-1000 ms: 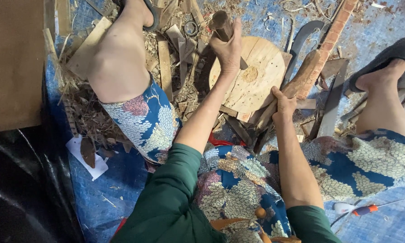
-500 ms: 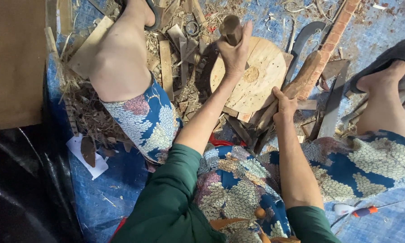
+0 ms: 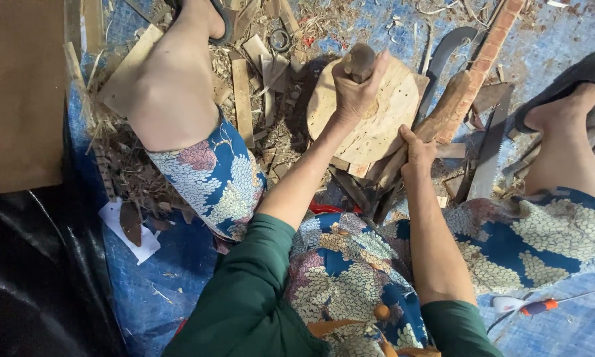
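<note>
My left hand [image 3: 354,91] is closed around a short dark piece of wood [image 3: 359,59] and holds it upright over a round pale wooden block [image 3: 386,129]. My right hand [image 3: 416,151] grips the lower end of a long rough wooden stick [image 3: 443,116] that slants along the block's right edge. Both forearms reach forward between my knees, out of dark green sleeves.
Wood scraps and shavings [image 3: 248,92] litter the blue tarp [image 3: 165,291] to the left of the block. A curved blade [image 3: 453,43], a reddish bar [image 3: 492,49] and a flat blade [image 3: 488,155] lie on the right. A brown board [image 3: 19,92] stands at the left.
My left hand has moved the dark piece of wood a little right and down, further over the round block. My right hand has stayed on the stick.
</note>
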